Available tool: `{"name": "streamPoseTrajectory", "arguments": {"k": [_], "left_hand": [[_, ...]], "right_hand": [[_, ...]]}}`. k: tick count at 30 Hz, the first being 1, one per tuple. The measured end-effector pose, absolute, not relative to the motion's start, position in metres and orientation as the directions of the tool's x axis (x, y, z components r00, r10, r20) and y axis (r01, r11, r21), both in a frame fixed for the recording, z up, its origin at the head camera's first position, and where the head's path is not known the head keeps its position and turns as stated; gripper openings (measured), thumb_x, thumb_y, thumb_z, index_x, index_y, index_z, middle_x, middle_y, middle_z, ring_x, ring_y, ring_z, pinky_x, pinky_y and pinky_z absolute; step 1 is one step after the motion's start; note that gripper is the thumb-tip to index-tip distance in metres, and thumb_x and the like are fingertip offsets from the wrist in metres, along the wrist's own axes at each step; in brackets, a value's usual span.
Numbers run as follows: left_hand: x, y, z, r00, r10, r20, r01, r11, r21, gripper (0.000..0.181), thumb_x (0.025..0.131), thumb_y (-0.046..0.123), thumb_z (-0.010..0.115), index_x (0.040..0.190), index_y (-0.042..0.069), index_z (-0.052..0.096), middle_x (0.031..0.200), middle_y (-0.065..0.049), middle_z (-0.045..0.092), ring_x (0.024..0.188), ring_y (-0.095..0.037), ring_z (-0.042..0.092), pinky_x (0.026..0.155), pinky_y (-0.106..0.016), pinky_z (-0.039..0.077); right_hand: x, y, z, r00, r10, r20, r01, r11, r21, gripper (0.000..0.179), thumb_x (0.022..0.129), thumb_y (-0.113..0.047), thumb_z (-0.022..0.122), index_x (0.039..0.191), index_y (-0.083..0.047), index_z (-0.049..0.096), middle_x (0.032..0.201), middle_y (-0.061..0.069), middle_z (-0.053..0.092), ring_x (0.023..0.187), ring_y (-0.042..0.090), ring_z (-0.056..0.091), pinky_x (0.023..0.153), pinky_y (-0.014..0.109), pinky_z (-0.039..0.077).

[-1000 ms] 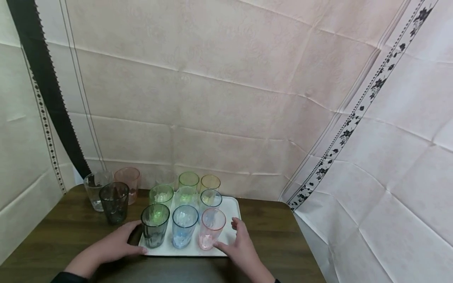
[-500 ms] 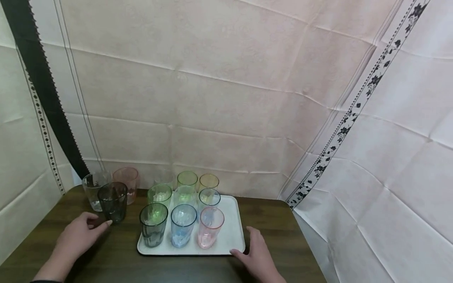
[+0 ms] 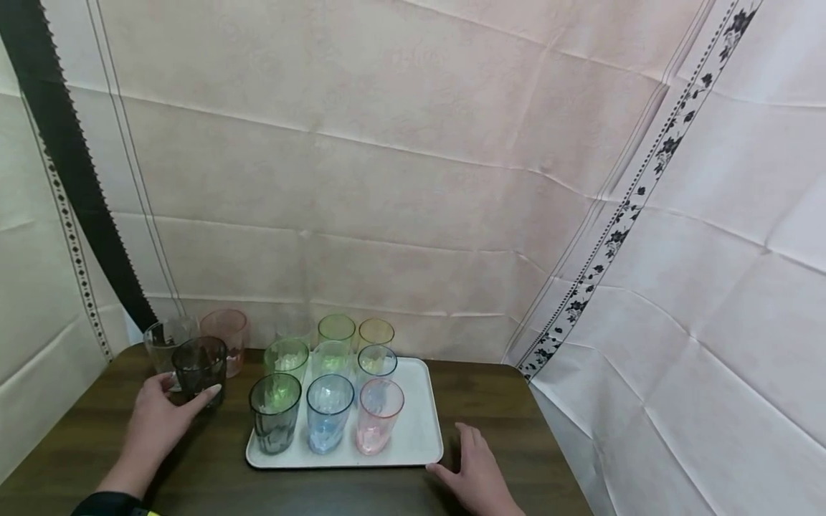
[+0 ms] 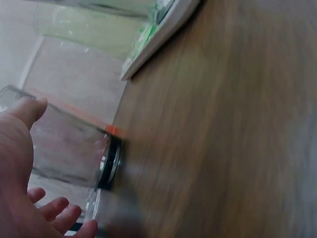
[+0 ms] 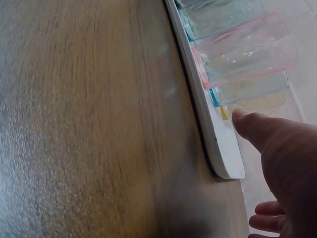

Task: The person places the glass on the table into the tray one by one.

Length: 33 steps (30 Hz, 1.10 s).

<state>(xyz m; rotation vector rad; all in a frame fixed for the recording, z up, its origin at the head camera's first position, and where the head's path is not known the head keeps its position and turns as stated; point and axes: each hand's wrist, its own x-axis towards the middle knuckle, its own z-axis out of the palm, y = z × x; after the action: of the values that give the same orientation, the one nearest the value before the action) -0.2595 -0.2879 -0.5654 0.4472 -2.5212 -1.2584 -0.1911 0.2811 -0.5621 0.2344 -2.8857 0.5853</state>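
Note:
My left hand [image 3: 157, 423] is at a dark grey glass tumbler [image 3: 201, 358] on the left of the table, thumb on one side and fingers on the other. In the left wrist view the thumb overlaps the tumbler [image 4: 74, 146], and the fingers are spread loosely beside it. My right hand [image 3: 476, 473], relaxed and holding nothing, lies by the front right corner of a white tray [image 3: 419, 430]. Several tumblers stand upright on the tray, with a grey one [image 3: 276, 419], a blue one [image 3: 330, 412] and a pink one [image 3: 379, 423] along the front.
Behind the dark tumbler stand a clear glass [image 3: 158, 351] and a pink glass [image 3: 234, 344]. Green glasses [image 3: 287, 355] and a yellow-rimmed glass [image 3: 376, 332] are farther back. A pale cloth [image 3: 413, 179] hangs behind the wooden table [image 3: 490, 401].
My left hand has left the tray's left edge and moved left to the dark tumbler. My right hand has drawn back to the right from beside the pink glass on the tray.

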Motion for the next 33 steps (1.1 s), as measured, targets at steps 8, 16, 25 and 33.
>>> {"name": "streamPoseTrajectory", "arguments": {"k": [8, 16, 25, 33], "left_hand": [[-0.266, -0.275, -0.570, -0.880, -0.445, 0.163, -0.111, 0.528, 0.842, 0.113, 0.086, 0.066, 0.073, 0.151, -0.016, 0.031, 0.138, -0.041, 0.040, 0.122, -0.055, 0.044, 0.090, -0.070, 0.045], [-0.268, -0.272, -0.572, -0.866, -0.468, 0.177, -0.117, 0.533, 0.838, 0.106, 0.087, 0.064, 0.073, 0.150, -0.013, 0.036, 0.137, -0.038, 0.044, 0.120, -0.052, 0.047, 0.089, -0.067, 0.044], [-0.252, -0.279, -0.564, -0.890, -0.404, 0.211, -0.075, 0.587, 0.806, 0.103, 0.088, 0.064, 0.072, 0.144, -0.017, 0.039, 0.129, -0.040, 0.049, 0.114, -0.053, 0.052, 0.084, -0.066, 0.047], [-0.222, -0.280, -0.528, -0.922, -0.285, 0.263, 0.017, 0.649, 0.760, 0.093, 0.086, 0.063, 0.075, 0.135, -0.011, 0.044, 0.121, -0.035, 0.056, 0.103, -0.047, 0.060, 0.072, -0.054, 0.056]], "right_hand": [[-0.187, 0.281, -0.562, -0.986, -0.100, 0.132, -0.147, 0.898, -0.415, 0.100, 0.083, -0.069, 0.074, 0.147, 0.002, 0.046, 0.138, 0.023, 0.054, 0.127, 0.038, 0.053, 0.096, 0.056, 0.052], [-0.185, 0.285, -0.560, -0.989, -0.087, 0.120, -0.131, 0.891, -0.434, 0.101, 0.083, -0.069, 0.074, 0.147, 0.003, 0.046, 0.138, 0.024, 0.053, 0.127, 0.039, 0.053, 0.097, 0.057, 0.051], [-0.184, 0.285, -0.556, -0.989, -0.072, 0.132, -0.125, 0.881, -0.456, 0.096, 0.084, -0.065, 0.076, 0.147, 0.002, 0.046, 0.139, 0.025, 0.053, 0.127, 0.037, 0.053, 0.097, 0.055, 0.052], [-0.180, 0.282, -0.542, -0.992, -0.023, 0.125, -0.089, 0.833, -0.547, 0.094, 0.085, -0.062, 0.077, 0.148, 0.000, 0.045, 0.144, 0.024, 0.050, 0.131, 0.038, 0.050, 0.100, 0.058, 0.050]]}}
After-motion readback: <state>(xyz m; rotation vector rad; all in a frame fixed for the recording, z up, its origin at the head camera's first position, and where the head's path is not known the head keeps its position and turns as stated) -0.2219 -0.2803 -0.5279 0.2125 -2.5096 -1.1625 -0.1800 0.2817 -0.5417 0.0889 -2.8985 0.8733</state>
